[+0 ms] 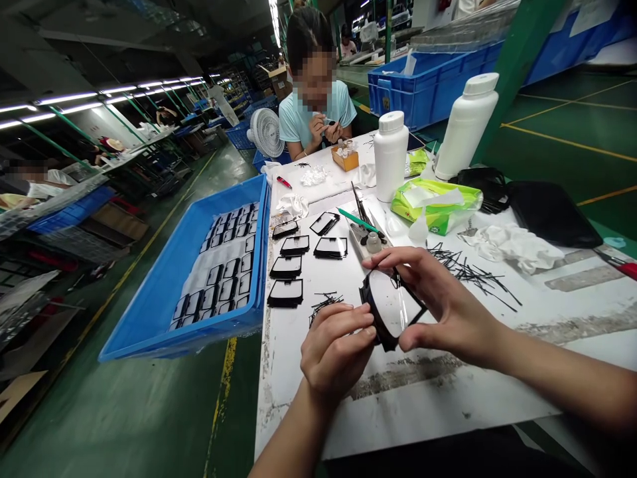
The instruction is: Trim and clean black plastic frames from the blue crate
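Bench [423,405], edge close: L hand [336,352], R hand [448,305] fingers [393,257] pinching black-framed clear panel [393,309]

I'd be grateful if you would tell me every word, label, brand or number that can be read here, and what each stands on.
No text can be read with confidence. The print on the green plastic packet is too blurred to read, and the small label on the blue plastic crate is too small to read.
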{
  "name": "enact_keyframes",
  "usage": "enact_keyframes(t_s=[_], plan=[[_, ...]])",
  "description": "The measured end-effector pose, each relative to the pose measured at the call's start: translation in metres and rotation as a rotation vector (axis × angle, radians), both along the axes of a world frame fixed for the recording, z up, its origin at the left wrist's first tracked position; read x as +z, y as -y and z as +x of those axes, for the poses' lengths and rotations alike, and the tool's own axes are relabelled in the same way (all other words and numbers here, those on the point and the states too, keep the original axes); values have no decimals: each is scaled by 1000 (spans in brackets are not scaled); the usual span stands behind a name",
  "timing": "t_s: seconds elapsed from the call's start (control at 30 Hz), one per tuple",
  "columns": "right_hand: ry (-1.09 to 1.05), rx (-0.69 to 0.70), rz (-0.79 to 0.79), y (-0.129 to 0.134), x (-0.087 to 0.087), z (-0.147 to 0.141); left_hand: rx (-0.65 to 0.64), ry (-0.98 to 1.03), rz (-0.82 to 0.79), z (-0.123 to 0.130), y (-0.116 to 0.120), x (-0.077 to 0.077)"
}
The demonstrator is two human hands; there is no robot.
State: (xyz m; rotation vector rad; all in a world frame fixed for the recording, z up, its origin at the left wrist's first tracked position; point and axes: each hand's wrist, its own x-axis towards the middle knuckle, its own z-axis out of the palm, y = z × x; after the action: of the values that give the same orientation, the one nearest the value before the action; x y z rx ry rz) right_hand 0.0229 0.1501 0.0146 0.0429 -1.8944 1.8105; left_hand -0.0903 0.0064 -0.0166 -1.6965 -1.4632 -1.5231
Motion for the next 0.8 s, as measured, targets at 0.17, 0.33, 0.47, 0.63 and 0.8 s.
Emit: enact_keyframes(t_s=[0.17, 0.33, 0.47, 0.63, 0.8], plan=[[40, -3, -28, 0, 0, 1, -2, -20, -27, -1, 2, -1], [142, -6, -81, 1, 3, 3, 27, -56, -28, -2, 4, -1], [176, 0, -94, 1, 2, 1, 58, -128, -17, -3, 5, 0], [212, 12, -145, -1, 0, -2, 81, -155, -39, -4, 5, 5], [231, 35, -156, 1, -4, -3, 74, -146, -35, -2, 2, 10]])
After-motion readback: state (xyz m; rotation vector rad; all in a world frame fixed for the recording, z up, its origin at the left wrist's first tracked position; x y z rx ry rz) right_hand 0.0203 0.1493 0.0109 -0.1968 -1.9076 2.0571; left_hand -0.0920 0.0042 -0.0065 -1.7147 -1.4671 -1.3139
